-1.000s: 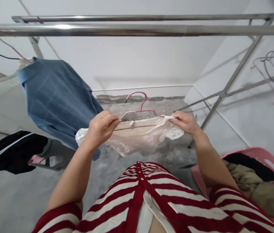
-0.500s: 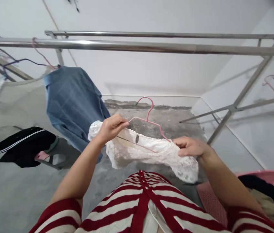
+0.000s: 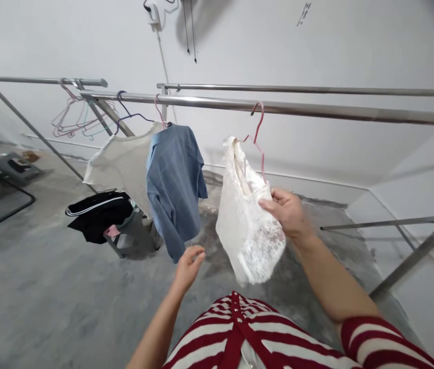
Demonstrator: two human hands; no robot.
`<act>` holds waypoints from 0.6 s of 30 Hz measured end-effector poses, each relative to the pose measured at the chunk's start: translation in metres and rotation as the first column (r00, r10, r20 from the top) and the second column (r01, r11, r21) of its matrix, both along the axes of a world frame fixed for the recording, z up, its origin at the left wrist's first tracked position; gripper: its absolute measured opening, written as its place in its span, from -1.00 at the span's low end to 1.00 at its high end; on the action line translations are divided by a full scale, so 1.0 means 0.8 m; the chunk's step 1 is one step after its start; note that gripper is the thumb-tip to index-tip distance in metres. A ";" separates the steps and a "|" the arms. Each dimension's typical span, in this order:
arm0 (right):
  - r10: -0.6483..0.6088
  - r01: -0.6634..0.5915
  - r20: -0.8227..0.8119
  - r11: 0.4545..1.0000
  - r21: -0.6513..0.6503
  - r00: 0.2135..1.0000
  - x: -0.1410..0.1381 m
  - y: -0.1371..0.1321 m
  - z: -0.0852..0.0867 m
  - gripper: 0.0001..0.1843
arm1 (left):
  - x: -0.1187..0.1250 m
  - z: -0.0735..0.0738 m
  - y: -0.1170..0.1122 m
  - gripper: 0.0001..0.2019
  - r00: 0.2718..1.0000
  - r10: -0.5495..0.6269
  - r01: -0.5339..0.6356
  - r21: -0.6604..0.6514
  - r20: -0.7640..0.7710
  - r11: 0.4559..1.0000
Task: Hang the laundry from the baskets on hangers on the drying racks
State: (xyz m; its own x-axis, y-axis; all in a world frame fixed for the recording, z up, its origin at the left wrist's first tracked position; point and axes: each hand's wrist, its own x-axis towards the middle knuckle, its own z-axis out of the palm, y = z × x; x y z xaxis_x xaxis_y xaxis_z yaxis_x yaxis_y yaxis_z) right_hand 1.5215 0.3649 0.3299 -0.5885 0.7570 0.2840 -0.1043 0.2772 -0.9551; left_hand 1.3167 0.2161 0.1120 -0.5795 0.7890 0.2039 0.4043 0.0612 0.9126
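The left hand [image 3: 188,269] is raised on an angled forearm, its fingers loosely curled and half open around nothing, just below the hanging sleeve of a blue shirt [image 3: 174,179]. To its right, the right forearm reaches up and inward, with the right hand [image 3: 284,211] closed firmly on the side of a white lace garment [image 3: 245,225]. The garment hangs on a pink wire hanger [image 3: 260,141], whose hook sits at a steel rail [image 3: 316,110], apparently over it.
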 end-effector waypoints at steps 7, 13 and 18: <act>-0.167 0.175 -0.053 0.937 0.302 0.984 -0.135 0.050 0.023 -0.75 | -0.004 -0.059 -0.072 -0.49 0.978 0.141 -0.123 -0.117 0.154 0.985; -0.285 0.269 -0.005 0.900 0.343 0.959 -0.214 0.067 0.024 -0.75 | -0.042 -0.070 -0.100 -0.44 0.941 0.260 -0.244 -0.099 0.216 0.965; -0.265 0.247 0.001 0.901 0.357 0.964 -0.244 0.058 0.026 -0.69 | -0.049 -0.076 -0.111 -0.49 0.941 0.254 -0.243 -0.076 0.225 0.967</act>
